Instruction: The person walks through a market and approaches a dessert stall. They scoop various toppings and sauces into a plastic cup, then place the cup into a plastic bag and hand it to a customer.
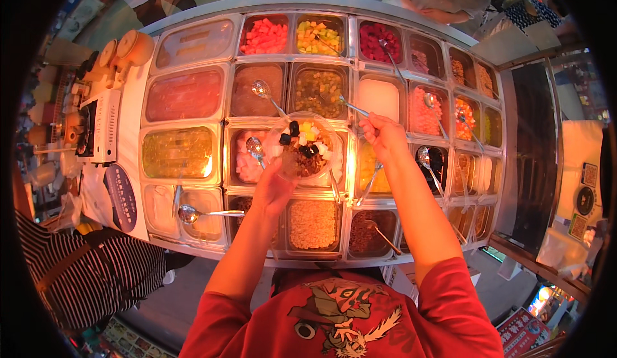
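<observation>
My left hand (pixel 275 187) holds a clear round plastic bowl (pixel 301 165) by its near left side, above the metal topping pans. Dark jelly cubes, white and yellow cubes and reddish-brown toppings lie in the bowl. To its right, my right hand (pixel 383 134) grips the handle of a metal spoon (pixel 355 107). That spoon's head reaches left over a pan of small yellow-green pieces in liquid (pixel 315 90); whether it touches them I cannot tell. Beside my right hand is a pan of smooth white filling (pixel 378 98).
Many pans fill the counter, several with spoons, among them a perforated spoon (pixel 261 88) and a ladle (pixel 189 214). A portable gas stove (pixel 103 126) stands at left. A person in striped clothing (pixel 96 276) is at lower left; other people stand beyond the counter's far edge (pixel 308 0).
</observation>
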Demonstrator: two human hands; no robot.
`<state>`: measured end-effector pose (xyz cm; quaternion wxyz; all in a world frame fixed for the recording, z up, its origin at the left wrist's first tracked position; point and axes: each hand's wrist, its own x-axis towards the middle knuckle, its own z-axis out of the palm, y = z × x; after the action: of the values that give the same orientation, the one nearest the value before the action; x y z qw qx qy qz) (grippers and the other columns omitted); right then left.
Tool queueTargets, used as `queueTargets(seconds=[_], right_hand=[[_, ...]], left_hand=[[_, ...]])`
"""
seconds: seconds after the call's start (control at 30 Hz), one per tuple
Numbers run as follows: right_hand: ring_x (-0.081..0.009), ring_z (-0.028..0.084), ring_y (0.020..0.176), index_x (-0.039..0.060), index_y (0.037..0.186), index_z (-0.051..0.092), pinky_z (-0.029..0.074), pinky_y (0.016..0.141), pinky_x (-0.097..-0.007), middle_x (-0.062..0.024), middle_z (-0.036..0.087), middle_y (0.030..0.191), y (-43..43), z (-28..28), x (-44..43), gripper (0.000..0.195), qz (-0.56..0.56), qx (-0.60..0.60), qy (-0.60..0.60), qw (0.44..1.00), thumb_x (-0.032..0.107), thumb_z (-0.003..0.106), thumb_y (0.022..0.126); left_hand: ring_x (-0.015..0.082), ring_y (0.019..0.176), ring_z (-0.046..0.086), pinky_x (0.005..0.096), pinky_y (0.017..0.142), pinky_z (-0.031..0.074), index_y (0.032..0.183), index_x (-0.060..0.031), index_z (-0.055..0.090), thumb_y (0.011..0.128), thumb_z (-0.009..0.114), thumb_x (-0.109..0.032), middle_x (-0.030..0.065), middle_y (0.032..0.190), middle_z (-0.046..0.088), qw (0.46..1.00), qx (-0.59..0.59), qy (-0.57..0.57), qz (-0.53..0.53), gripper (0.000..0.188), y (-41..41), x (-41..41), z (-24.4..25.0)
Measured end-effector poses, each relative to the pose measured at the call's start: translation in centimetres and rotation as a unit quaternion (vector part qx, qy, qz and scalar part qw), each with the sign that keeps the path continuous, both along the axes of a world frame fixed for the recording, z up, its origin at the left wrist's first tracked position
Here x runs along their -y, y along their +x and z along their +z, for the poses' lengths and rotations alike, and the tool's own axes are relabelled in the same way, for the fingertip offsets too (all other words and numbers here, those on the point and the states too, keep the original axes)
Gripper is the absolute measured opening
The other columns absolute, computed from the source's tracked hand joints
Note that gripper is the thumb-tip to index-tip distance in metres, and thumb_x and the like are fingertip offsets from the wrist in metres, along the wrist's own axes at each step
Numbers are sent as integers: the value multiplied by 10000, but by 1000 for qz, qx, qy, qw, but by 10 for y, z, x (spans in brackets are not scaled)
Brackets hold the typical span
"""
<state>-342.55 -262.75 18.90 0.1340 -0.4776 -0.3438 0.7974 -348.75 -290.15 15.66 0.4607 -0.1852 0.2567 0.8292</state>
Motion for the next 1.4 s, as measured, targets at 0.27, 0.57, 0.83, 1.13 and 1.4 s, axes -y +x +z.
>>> queueTargets(seconds=[0.27, 0.57, 0.83, 1.13, 1.4], right_hand=[[-102, 552, 521, -34, 957, 622, 441, 463, -220, -107, 633, 734, 28, 88, 46, 162, 143, -72, 343, 925, 108, 553, 923], [-236, 644, 670, 14, 911, 661, 496, 591, -363, -121, 651, 775, -6, -25, -27, 232, 233, 138, 645, 714, 227, 570, 903], [-345, 628, 883, 8, 831, 670, 504, 758, -444, -173, 616, 1012, 30, -31, -92, 214, 404, 341, 651, 545, 209, 596, 824], [-282, 644, 649, -5, 841, 594, 518, 535, -381, -175, 640, 739, 41, -44, -82, 108, 276, 196, 762, 552, 70, 519, 856], [-156, 580, 550, -63, 921, 591, 468, 467, -239, -130, 632, 723, 83, -27, -77, 121, 18, 17, 23, 999, 39, 525, 909]], left_hand=[[205, 1187, 512, 374, 1020, 393, 1270, -101, 505, 837, 668, -278, 50, 1248, 574, 997, -73, 16, 30, 496, -27, -41, 1], [260, 1295, 395, 419, 1110, 290, 1387, -100, 369, 814, 665, -345, 81, 1411, 413, 992, -115, 47, 3, 690, -28, -60, 5], [251, 1273, 410, 411, 1085, 311, 1365, -135, 401, 811, 674, -325, 52, 1366, 463, 998, -65, 10, 26, 646, 13, -37, 11], [266, 1231, 459, 446, 1072, 333, 1314, -99, 458, 792, 698, -291, 69, 1314, 514, 1000, -19, -6, 7, 605, 44, -35, 6], [265, 1252, 436, 445, 1081, 314, 1327, -102, 447, 799, 692, -309, 71, 1341, 492, 999, -27, 15, -32, 618, 56, -56, 29]])
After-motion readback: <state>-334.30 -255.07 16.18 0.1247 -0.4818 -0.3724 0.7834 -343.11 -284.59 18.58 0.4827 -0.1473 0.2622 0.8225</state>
